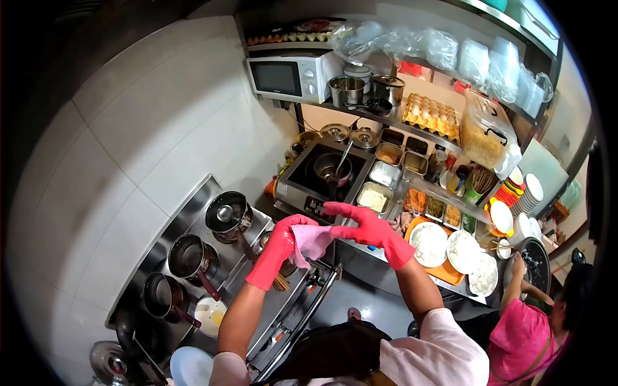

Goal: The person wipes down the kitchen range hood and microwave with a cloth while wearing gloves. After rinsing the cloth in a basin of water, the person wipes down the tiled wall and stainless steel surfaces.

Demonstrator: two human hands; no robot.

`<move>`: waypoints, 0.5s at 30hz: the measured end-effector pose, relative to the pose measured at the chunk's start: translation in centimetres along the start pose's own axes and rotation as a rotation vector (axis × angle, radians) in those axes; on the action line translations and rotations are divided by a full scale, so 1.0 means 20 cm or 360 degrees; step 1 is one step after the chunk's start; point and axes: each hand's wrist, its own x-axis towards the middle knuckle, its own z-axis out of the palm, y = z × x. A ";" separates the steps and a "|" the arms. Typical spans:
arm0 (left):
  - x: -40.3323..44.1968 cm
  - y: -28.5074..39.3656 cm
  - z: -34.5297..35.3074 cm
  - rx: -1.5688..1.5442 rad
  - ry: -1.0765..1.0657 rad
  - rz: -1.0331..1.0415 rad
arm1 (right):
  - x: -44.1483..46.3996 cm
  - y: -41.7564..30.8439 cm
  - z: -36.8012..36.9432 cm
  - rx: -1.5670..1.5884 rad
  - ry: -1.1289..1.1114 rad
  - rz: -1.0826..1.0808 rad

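Both my hands wear long pink-red rubber gloves. A pale pink cloth (311,243) is gripped in my left hand (278,248), its loose part hanging to the right. My right hand (373,233) is held opposite with thumb and fingers apart; its lower fingertips reach the cloth's right edge, and I cannot tell if they press on it. Behind the hands, a small saucepan (333,168) with a ladle in it sits on the induction cooker (302,183). Below left of the cloth, a bundle of thin sticks (280,283) shows on the steel counter.
Several dark pots, including a saucepan (190,256), stand at left by a bowl of yellowish liquid (210,315). Food tubs, plates of rice (428,244) and an egg tray (430,117) are at right. A microwave (293,77) sits on the shelf. A co-worker (524,334) stands at lower right.
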 end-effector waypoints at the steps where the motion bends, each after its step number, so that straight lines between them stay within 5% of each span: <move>1: 0.01 0.01 -0.01 0.0037 0.0011 -0.0037 | 0.01 -0.09 0.03 -0.0139 0.0015 -0.0005; 5: -0.07 0.20 0.20 0.0673 0.0155 -0.0020 | 0.07 -0.10 0.07 -0.0197 -0.0304 0.0079; 6: -0.04 0.13 0.11 0.0587 0.0123 -0.0053 | 0.12 -0.10 0.09 -0.0027 -0.0457 -0.0110; 9: -0.07 0.10 -0.02 0.0233 0.0116 0.0285 | 0.18 0.13 0.04 -0.0125 -0.0692 0.0331; 10: -0.05 0.04 -0.15 0.0083 0.0297 0.0200 | 0.18 0.19 0.02 -0.0212 -0.0660 0.0336; 11: -0.10 0.15 -0.05 0.0433 0.0598 0.0290 | 0.18 0.29 -0.01 -0.0134 -0.0620 0.0392; 13: -0.13 0.20 0.00 0.0267 0.0547 0.0544 | 0.16 0.38 0.01 0.0349 -0.0368 0.0629; 15: -0.13 0.19 0.14 -0.0729 0.0137 0.0644 | 0.16 0.41 0.14 0.0809 -0.0217 0.0402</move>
